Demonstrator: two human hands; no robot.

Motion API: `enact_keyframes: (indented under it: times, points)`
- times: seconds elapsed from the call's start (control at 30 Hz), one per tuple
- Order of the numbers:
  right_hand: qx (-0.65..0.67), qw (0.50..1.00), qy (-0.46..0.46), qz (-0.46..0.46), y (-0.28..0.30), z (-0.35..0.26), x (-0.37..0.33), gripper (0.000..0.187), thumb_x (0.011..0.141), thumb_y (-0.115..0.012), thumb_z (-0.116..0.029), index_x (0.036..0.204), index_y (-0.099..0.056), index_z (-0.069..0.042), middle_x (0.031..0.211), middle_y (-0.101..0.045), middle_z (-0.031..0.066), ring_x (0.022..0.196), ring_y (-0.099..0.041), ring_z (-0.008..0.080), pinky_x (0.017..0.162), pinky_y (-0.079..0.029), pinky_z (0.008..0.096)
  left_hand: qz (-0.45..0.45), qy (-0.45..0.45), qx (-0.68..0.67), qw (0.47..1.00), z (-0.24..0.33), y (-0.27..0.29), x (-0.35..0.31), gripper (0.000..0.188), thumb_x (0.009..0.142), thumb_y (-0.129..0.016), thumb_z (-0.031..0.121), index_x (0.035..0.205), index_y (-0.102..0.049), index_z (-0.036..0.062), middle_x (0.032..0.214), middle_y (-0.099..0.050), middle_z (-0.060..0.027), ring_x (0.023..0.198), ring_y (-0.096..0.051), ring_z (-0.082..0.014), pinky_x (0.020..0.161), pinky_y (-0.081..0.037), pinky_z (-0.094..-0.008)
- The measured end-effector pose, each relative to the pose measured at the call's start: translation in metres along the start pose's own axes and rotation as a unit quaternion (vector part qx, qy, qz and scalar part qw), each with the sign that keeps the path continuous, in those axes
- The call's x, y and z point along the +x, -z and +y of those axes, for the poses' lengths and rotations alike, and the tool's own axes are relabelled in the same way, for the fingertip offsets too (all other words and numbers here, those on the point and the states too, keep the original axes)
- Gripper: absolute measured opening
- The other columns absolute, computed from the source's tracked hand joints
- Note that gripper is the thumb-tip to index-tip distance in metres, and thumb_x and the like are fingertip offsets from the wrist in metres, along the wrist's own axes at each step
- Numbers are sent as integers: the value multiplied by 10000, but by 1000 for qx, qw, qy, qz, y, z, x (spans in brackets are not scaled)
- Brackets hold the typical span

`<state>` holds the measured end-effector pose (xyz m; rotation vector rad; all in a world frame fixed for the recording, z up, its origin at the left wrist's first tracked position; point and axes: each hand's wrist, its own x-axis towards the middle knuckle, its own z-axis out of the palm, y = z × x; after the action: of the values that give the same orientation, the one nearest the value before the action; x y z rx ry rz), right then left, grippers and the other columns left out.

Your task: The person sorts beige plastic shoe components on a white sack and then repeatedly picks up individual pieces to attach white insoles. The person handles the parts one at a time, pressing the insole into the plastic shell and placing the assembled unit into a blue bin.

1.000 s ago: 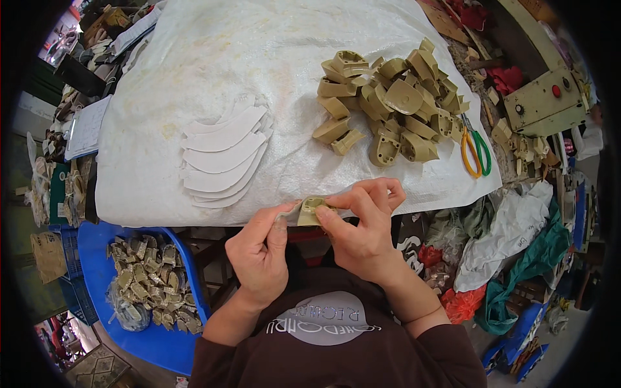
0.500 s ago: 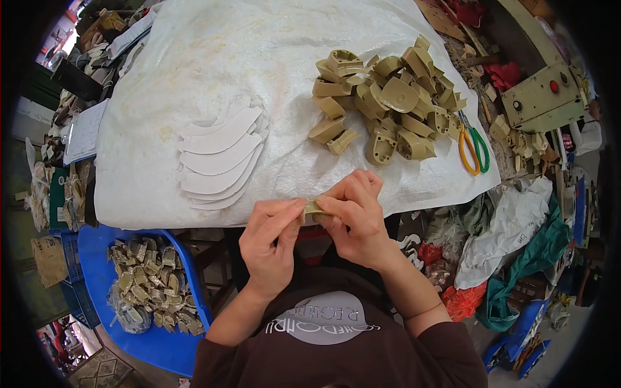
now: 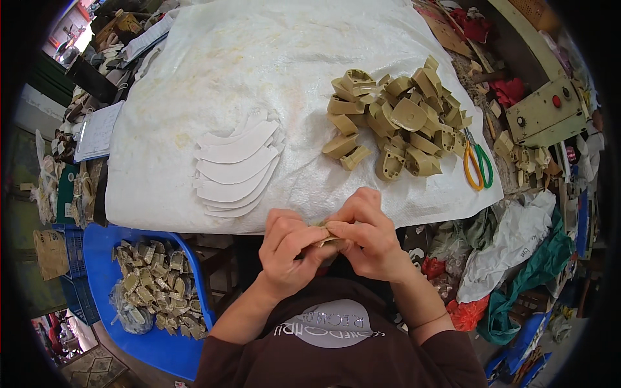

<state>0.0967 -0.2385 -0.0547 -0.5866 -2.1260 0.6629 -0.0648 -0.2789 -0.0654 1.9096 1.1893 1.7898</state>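
My left hand (image 3: 286, 251) and my right hand (image 3: 370, 238) meet just off the table's near edge, fingertips closed together on one small tan piece (image 3: 330, 241). It looks like a shoe heel with a thin pale strip along it, but fingers cover most of it. Beyond my right hand lies a heap of tan plastic shoe heels (image 3: 409, 115), some showing holes in their tops. A fanned stack of white curved pieces (image 3: 236, 169), thin like cut covering material, rests on the table beyond my left hand.
White woven sheeting (image 3: 259, 71) covers the table. Scissors (image 3: 477, 165) with orange and green handles lie at its right. A blue tub (image 3: 206, 284) at lower left holds many heels and a plastic bag. Crumpled bags (image 3: 504, 223) and a control box (image 3: 546, 113) are on the right.
Both hands have come closer together and nearer my body, turning the tan piece so that less of it shows. The whole view has shifted slightly; the heap and stack look unchanged.
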Motion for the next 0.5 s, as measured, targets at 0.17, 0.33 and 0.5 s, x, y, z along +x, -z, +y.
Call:
enact_keyframes:
  times: [0.17,0.33,0.5]
  points:
    - [-81,995,-7,50,-9,-5,4,373,661,-734,-55,1016,-623,-84,997,-603,38,845,-513,229,794,-357,401,-4,-24,74,997,-9,22,-1,331,572,-769,-58,851,-673,93,764,-533,-13,728,-512,-226,621,-412,-313]
    - [166,969,-178,36,-4,-9,-14,250,822,-696,-112,1043,-602,-41,1060,-599,86,849,-575,202,802,-451,355,22,20,13,999,-10,38,-3,327,611,-727,-118,838,-650,106,773,-498,-35,776,-497,-231,642,-418,-318]
    - [512,747,-390,166,-23,-22,-21,259,990,-510,-205,1123,-536,15,1074,-618,124,968,-605,160,850,-503,311,19,26,-93,995,13,20,0,375,637,-731,-108,903,-620,133,891,-530,-82,924,-543,-292,681,-448,-329]
